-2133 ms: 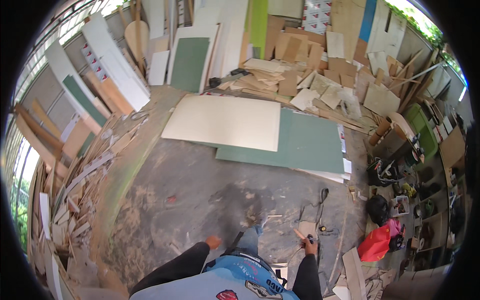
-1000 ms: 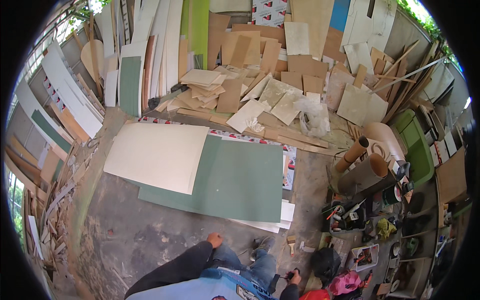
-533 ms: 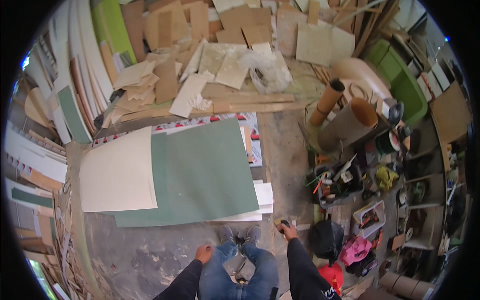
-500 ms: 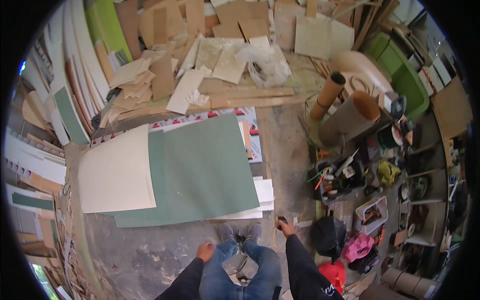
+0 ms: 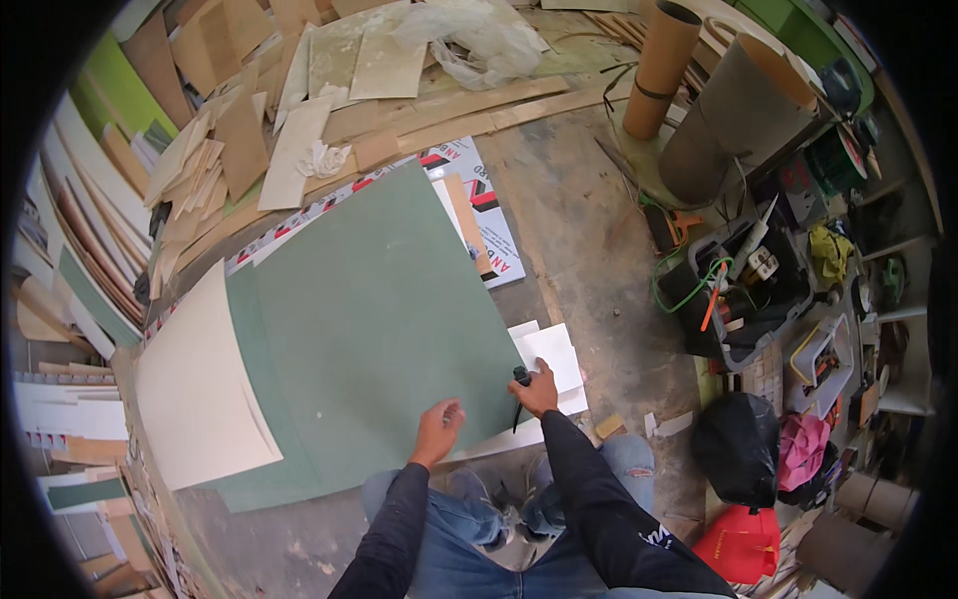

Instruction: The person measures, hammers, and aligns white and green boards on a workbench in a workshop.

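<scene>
A large green board (image 5: 369,319) lies flat on the concrete floor, with a cream board (image 5: 200,384) overlapping its left part. My left hand (image 5: 437,431) rests with spread fingers on the green board's near edge. My right hand (image 5: 539,387) is at the board's near right corner, shut on a thin dark tool (image 5: 519,394) whose tip points down along the edge. White sheets (image 5: 551,354) stick out from under that corner. My knees in blue jeans are just below.
Cardboard tubes (image 5: 664,60) and a grey roll (image 5: 723,115) stand at the far right. A black crate of tools (image 5: 738,290), a black bag (image 5: 736,449) and a red bag (image 5: 748,544) sit to the right. Wood offcuts (image 5: 239,140) pile up behind and left.
I have walked up to the green board and bent over it. Both hands have come down to its near edge, the right one still gripping the dark tool.
</scene>
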{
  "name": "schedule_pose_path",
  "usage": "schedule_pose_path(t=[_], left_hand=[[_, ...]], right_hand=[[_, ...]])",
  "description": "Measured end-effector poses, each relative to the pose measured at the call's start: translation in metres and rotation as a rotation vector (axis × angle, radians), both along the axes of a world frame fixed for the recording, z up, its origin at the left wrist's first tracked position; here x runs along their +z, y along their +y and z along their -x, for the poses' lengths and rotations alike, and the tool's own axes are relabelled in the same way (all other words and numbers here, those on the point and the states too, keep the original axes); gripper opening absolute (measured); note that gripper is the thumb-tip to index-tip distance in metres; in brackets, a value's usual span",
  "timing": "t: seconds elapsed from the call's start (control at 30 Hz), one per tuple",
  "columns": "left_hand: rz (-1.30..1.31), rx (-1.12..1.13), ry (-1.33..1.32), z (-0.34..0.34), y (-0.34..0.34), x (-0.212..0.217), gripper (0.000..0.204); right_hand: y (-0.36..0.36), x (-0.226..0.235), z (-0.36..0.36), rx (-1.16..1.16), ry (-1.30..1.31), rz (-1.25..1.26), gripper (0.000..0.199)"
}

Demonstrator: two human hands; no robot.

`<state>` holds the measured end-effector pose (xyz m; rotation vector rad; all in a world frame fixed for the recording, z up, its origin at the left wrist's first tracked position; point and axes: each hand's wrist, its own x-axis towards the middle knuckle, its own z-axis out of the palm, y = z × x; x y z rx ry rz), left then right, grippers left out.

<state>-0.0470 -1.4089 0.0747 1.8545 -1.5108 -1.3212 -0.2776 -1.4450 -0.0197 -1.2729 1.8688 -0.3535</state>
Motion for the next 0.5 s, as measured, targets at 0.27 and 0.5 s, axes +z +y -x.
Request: schedule_pose_path(t=[0.27,0.5], left_hand=[[0.303,-0.129,-0.037,0.018,-0.100,-0.029,0.033],[0.369,-0.137,-0.117,-0.001,-0.120,-0.037,0.032]], right_hand=[[-0.022,0.000,-0.046,-0.202,0.093,-0.097,0.061],[0.009,-0.005,-0.125,-0.069,0.100,0.021,0.063]])
